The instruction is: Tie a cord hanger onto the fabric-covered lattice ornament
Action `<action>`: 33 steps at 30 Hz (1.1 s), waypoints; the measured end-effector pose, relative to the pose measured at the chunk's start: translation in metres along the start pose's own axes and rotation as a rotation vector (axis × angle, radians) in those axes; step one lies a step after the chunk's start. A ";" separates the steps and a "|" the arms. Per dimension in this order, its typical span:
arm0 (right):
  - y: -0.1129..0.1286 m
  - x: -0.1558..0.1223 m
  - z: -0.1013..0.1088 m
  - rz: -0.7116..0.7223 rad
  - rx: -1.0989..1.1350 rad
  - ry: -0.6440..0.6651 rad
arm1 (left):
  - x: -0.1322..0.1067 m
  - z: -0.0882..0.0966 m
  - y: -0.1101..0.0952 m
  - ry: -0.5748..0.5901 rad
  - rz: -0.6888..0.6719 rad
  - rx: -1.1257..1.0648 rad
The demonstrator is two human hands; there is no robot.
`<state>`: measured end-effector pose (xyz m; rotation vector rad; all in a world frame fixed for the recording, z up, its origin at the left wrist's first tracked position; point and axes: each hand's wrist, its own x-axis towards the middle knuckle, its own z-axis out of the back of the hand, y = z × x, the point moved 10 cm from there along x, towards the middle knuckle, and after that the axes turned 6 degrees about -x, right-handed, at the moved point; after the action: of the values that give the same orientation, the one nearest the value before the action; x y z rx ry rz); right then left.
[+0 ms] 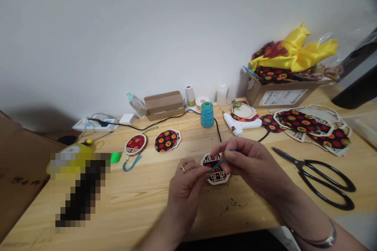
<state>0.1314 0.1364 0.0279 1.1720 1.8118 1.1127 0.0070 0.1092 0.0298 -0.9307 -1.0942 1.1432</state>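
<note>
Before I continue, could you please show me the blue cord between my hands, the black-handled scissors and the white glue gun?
Blue cord point(217, 164): head view, on its exposed middle stretch.
Scissors point(299, 164): head view, at the pivot.
Glue gun point(245, 124): head view, on its white body.

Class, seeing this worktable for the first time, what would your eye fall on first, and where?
Probably the yellow satin cloth atop the cardboard box at back right. Next, the turquoise thread cone near the middle of the wooden table, and the left hand and right hand in front of it, pinching a blue cord. Black-handled scissors lie at right.
</note>
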 end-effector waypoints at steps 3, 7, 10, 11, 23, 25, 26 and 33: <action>0.012 -0.004 -0.004 0.067 -0.002 0.046 | 0.005 0.002 -0.001 -0.003 -0.079 0.106; 0.020 -0.003 0.005 0.114 -0.097 -0.020 | 0.006 0.022 -0.004 -0.138 -0.127 0.205; 0.024 -0.001 0.009 0.129 -0.198 -0.073 | -0.001 0.041 -0.001 -0.262 0.012 0.128; 0.025 -0.002 0.009 0.134 -0.233 -0.085 | -0.003 0.031 0.010 -0.153 0.160 0.020; 0.002 -0.058 -0.062 0.244 -1.034 0.358 | -0.040 -0.048 0.044 0.166 0.847 -0.953; -0.017 -0.062 -0.072 0.241 -1.186 0.498 | -0.039 -0.045 0.047 0.131 0.861 -0.937; -0.027 -0.064 -0.077 0.252 -1.257 0.586 | -0.038 -0.044 0.048 0.113 0.864 -0.935; -0.076 -0.076 -0.093 0.407 -1.605 0.880 | -0.032 -0.039 0.053 0.022 0.868 -0.954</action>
<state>0.0506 0.0225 0.0016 -0.0378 0.4819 2.7389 0.0316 0.0867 -0.0354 -2.3159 -1.2600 1.2525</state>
